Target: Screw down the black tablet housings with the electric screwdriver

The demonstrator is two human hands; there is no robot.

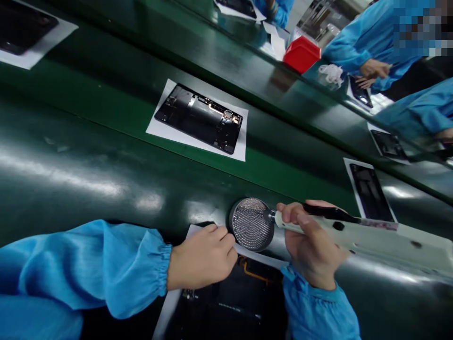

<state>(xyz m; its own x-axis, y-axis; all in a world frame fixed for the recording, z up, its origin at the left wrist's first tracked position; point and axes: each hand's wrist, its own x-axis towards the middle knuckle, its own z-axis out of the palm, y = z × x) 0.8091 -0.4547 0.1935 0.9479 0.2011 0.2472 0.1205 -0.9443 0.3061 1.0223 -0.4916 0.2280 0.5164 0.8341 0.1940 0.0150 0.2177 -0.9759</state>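
My right hand (311, 241) is wrapped round a pale, long-handled tool (375, 241). A round, dimpled or perforated metal head (252, 225) sits at the tool's left end, just above the near tablet's top edge. A thin black strip lies along the handle by my fingers; I cannot tell if it is part of the tool. My left hand (205, 255) is closed, knuckles up, over the upper left of an opened tablet (230, 302). What its fingers hold, if anything, is hidden. The tablet lies on white paper (170, 307), with an orange flex cable (255, 273) near its top.
Another opened tablet (201, 120) lies on white paper on the green belt (116, 111). More tablets lie at the far left (24, 28) and right (370, 191). Across the line, co-workers in blue sleeves (357, 42) handle tablets beside a red bin (302, 54).
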